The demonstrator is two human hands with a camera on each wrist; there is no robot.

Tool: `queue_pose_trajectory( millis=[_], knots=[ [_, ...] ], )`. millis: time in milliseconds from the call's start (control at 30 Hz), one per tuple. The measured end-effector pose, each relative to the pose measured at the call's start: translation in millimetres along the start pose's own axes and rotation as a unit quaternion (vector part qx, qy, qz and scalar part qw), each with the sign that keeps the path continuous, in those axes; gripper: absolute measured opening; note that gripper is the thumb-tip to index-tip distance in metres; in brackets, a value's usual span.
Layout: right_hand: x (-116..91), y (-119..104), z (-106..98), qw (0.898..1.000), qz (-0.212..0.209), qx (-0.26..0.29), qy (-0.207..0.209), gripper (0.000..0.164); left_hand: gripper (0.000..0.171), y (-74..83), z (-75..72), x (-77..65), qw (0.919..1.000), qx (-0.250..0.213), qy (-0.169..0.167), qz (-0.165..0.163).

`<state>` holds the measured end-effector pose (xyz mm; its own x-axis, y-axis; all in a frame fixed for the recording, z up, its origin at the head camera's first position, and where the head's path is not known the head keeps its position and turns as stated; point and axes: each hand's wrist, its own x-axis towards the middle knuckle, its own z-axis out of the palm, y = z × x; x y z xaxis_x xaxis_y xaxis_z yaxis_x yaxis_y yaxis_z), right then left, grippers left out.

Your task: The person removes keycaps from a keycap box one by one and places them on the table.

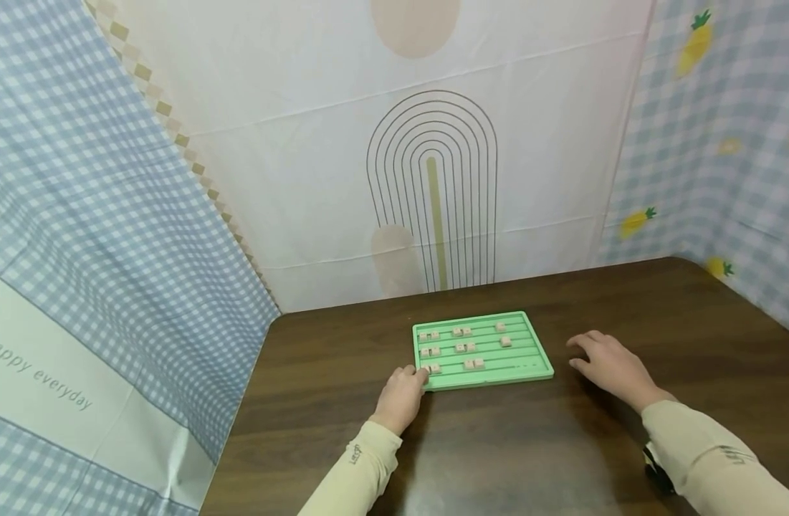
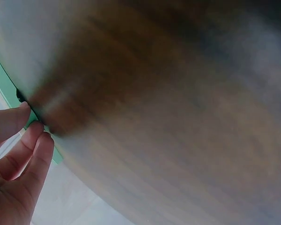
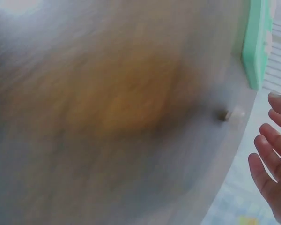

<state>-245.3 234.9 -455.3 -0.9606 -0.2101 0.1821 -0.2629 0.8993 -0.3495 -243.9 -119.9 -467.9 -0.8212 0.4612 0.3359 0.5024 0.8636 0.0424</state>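
Note:
A light green tray (image 1: 497, 374) with ridged rows lies on the table, holding several small cream blocks (image 1: 474, 364) with dark marks. They sit in three rows, mostly in pairs; the upper two rows each have a single block (image 1: 506, 342) toward the right. My left hand (image 1: 399, 398) grips the tray's near left corner; in the left wrist view its thumb and fingertips (image 2: 44, 143) pinch the green edge (image 2: 3, 79). Off the tray's right side, my right hand (image 1: 613, 365) hovers with loosely bent fingers and holds nothing. The right wrist view shows those fingers (image 3: 271, 150) spread below the tray corner (image 3: 254, 70).
The dark brown wooden table (image 1: 484, 444) reaches back to a white curtain (image 1: 317, 215) with an arch print. Blue checked cloth (image 1: 130, 236) hangs along the left side, and pineapple-print cloth (image 1: 691, 165) on the right. A black band (image 1: 657, 469) shows beneath the right sleeve.

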Motion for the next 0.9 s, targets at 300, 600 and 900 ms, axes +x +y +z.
queue_pose_trajectory(
  millis=[300, 600, 900],
  knots=[
    [36.4, -51.8, 25.2, 0.998, -0.066, 0.012, -0.012, 0.027, 0.014, -5.0, -0.8, -1.0, 1.0000, 0.001, -0.006, -0.008],
    [56.6, -94.6, 57.5, 0.994, -0.104, -0.001, -0.020, 0.025, 0.008, 1.9, 1.0, 2.2, 1.0000, 0.005, 0.005, -0.006],
    [60.3, -104.7, 64.4, 0.994, -0.107, -0.006, -0.026, 0.011, 0.007, -0.1, 5.1, 3.8, 0.9995, 0.030, 0.012, 0.001]
  ],
)
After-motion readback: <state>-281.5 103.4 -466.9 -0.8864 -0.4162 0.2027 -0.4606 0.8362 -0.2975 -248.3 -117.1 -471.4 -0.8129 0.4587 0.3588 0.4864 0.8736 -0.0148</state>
